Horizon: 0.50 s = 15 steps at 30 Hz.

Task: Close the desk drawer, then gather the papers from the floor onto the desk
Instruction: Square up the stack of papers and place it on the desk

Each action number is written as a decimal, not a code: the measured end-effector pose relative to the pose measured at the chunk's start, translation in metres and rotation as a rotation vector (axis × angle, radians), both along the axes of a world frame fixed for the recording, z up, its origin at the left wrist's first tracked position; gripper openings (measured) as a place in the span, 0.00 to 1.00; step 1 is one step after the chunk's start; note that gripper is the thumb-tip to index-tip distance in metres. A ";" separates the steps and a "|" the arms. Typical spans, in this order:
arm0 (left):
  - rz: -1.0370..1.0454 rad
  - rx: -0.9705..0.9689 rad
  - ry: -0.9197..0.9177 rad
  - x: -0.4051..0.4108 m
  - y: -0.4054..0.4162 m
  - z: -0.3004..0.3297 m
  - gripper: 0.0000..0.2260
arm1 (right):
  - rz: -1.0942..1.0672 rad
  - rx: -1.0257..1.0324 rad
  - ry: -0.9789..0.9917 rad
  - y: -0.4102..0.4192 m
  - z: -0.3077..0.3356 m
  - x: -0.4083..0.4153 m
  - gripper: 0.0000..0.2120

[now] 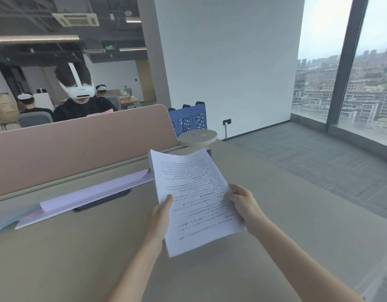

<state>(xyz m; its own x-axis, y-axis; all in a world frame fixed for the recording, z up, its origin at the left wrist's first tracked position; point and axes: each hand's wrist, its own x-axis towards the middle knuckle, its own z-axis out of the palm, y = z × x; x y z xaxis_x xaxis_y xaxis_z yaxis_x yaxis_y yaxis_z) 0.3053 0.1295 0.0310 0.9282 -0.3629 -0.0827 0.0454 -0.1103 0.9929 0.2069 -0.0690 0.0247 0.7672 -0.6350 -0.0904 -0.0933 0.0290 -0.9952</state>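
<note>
Two hands hold one stack of papers (196, 199) above the table (297, 225). Your left hand (158, 219) grips the left edge of the stack, with the thumb lying on the printed top page. Your right hand (244, 203) grips the right edge, and its thumb also presses on the top page. The stack is thick, it has printed text on the top sheet, and its far end bends a little upward. I cannot tell if its lower edge touches the table or stays just above it.

To the left of the papers, a long white folder (83, 197) lies flat on the table, and its far end is just beside the far corner of the papers. A dark flat thing (103, 202) shows from under this folder. Behind the papers stands a pink divider panel (79, 147) along the far edge of the table. A round pale stool top (198, 138) is just behind the papers, close to the end of the panel. Beyond the panel, a person with a white headset (80, 92) sits facing you.
</note>
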 end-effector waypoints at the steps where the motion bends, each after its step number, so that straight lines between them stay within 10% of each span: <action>1: 0.037 -0.006 -0.018 0.001 -0.011 -0.003 0.13 | -0.015 -0.018 0.021 -0.010 -0.001 0.000 0.16; 15: -0.103 0.454 -0.345 0.030 -0.132 -0.042 0.18 | -0.122 -0.251 0.388 -0.140 -0.027 0.024 0.19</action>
